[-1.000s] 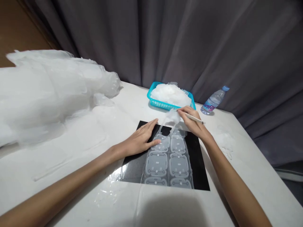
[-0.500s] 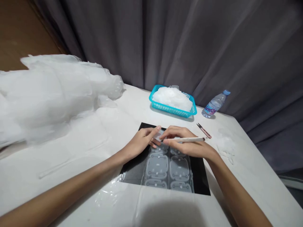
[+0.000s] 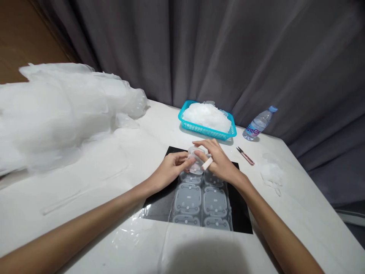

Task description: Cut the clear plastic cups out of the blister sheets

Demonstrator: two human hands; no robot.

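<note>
My left hand (image 3: 175, 166) pinches a small translucent plastic piece (image 3: 196, 168) with rounded corners, held above a black mat (image 3: 156, 210). My right hand (image 3: 218, 158) is closed round a white pen-like stick (image 3: 208, 163); one blunt end shows and the rest is hidden by the hand. Its thumb and fingers are at the right side of the plastic piece, and whether they grip it I cannot tell. Below both hands, several similar rounded translucent pieces (image 3: 188, 198) lie in two columns on the mat, seemingly under or inside clear film.
A turquoise basket (image 3: 207, 132) heaped with white translucent pieces stands at the back. Right of it are a water bottle (image 3: 258, 125), pink-handled thread snips (image 3: 245, 156) and scraps of clear plastic (image 3: 272, 175). Bulky white plastic bags (image 3: 71, 110) fill the left side. A grey curtain (image 3: 228, 49) hangs behind.
My right hand has turned, so the stick no longer lies across it pointing right; its blunt end now faces toward me. The plastic piece is raised and shows more between the hands.
</note>
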